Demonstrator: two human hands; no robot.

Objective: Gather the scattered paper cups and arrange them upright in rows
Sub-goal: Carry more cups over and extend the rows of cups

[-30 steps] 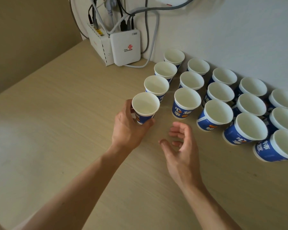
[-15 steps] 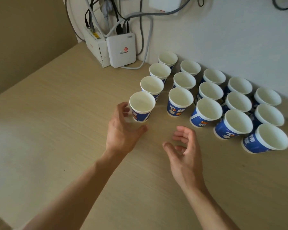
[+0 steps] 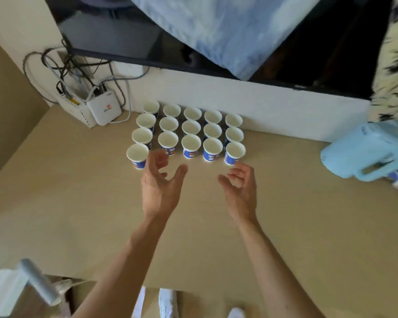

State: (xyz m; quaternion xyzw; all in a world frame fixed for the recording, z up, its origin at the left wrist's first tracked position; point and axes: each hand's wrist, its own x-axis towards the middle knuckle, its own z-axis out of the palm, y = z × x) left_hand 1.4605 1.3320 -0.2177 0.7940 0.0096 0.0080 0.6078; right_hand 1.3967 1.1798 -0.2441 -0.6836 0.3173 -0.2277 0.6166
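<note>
Far left, off the near corner of the table point(image 3: 55, 191): a pale roll point(image 3: 39, 281), blurred. Back left, against the wall point(image 3: 262, 99): a white box point(image 3: 75, 111) and a router point(image 3: 104, 109), side by side under a tangle of cables point(image 3: 62, 72).

Next, on the table: cups point(image 3: 191, 143), all upright, mouths up, packed close by the wall in three rows of five. A lone cup point(image 3: 137, 153) at the left end, nearer than the rest, beginning a fourth row (nothing else in it).

Just right of it: left hand point(image 3: 159, 187), above the table, thumb spread wide, fingers loosely curled, gripping nothing. Fingertips near the lone cup and the row behind; contact impossible to tell.

Further right: right hand point(image 3: 241, 189), likewise empty, fingers loosely bent, thumb apart, just in front of the end cup point(image 3: 235, 150) of the third row, not touching.

Far right, by the wall: a pale blue jug point(image 3: 363, 150) with a handle, well apart from the cups.
</note>
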